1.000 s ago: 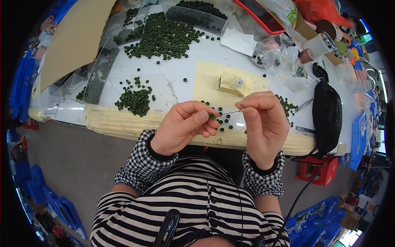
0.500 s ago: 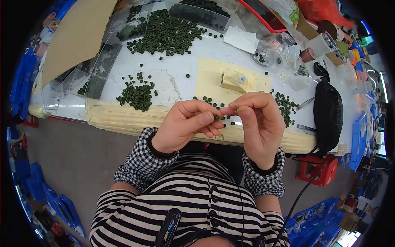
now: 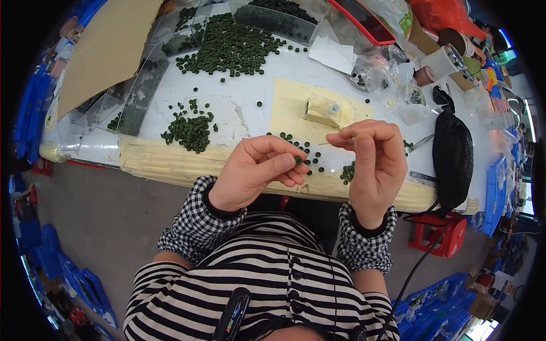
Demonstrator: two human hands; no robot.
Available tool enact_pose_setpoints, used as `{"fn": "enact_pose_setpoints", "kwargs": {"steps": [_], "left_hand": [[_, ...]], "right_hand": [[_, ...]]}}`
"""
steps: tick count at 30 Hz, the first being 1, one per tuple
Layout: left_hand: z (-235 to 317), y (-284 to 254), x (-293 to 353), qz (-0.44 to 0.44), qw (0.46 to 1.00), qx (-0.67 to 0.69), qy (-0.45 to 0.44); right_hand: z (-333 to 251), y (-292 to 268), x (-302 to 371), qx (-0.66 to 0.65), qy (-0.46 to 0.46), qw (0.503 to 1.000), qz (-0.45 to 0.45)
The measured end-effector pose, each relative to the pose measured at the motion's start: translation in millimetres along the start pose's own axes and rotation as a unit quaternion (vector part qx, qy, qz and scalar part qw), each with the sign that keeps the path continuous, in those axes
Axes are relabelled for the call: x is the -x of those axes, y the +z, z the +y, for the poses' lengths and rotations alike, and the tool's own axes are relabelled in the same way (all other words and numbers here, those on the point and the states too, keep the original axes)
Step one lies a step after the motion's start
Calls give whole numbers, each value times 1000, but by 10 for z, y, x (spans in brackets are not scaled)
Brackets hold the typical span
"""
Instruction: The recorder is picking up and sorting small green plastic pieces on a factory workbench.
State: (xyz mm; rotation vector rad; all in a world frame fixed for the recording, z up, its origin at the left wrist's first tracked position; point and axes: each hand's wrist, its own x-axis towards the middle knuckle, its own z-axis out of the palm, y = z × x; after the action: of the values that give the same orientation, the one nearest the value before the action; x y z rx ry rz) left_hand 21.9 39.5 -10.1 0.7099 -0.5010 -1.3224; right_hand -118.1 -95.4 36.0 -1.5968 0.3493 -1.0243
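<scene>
A white tabletop (image 3: pixel 244 88) with a cream, tape-like covering along its front edge is stretching in front of the person. A large brown cardboard sheet (image 3: pixel 105 54) is lying at its left side, and a long black mesh bag (image 3: pixel 453 159) is resting at its right. A broad pile of dark green, short cylindrical beads (image 3: pixel 227 48) is covering the far middle. A pale yellow rectangular sheet (image 3: pixel 287 108) is lying nearer the person. The bare left hand (image 3: pixel 256 170) and the bare right hand (image 3: pixel 375 165) are hovering over the front edge, well apart. The right thumb and index finger are pointing leftward; whether they are gripping anything, I cannot tell. A smaller heap of green beads (image 3: pixel 190 133) is sitting left of the left hand. A yellowish boxy block (image 3: pixel 323 111) is standing on the sheet. The left thumb and forefinger are pinching a single small dark green bead (image 3: pixel 298 161) at their tips.
</scene>
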Motion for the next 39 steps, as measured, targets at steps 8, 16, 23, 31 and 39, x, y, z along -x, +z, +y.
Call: {"fn": "enact_pose_setpoints", "kwargs": {"steps": [8,16,23,31,39], "left_hand": [[0,37,-8,80,985,-117,96],[14,58,24,82,974,-168,128],[5,76,23,92,973,-169,131],[-1,45,20,77,976,-149,141],[-17,107,10,68,974,-147,157]], "right_hand": [[426,-158,-250,403,-215,888,56],[468,-157,-320,418,-228,878,43],[513,-152,-321,443,-196,875,-10],[183,-17,63,319,-152,935,-31],[115,84,321,227,-115,964,-80]]}}
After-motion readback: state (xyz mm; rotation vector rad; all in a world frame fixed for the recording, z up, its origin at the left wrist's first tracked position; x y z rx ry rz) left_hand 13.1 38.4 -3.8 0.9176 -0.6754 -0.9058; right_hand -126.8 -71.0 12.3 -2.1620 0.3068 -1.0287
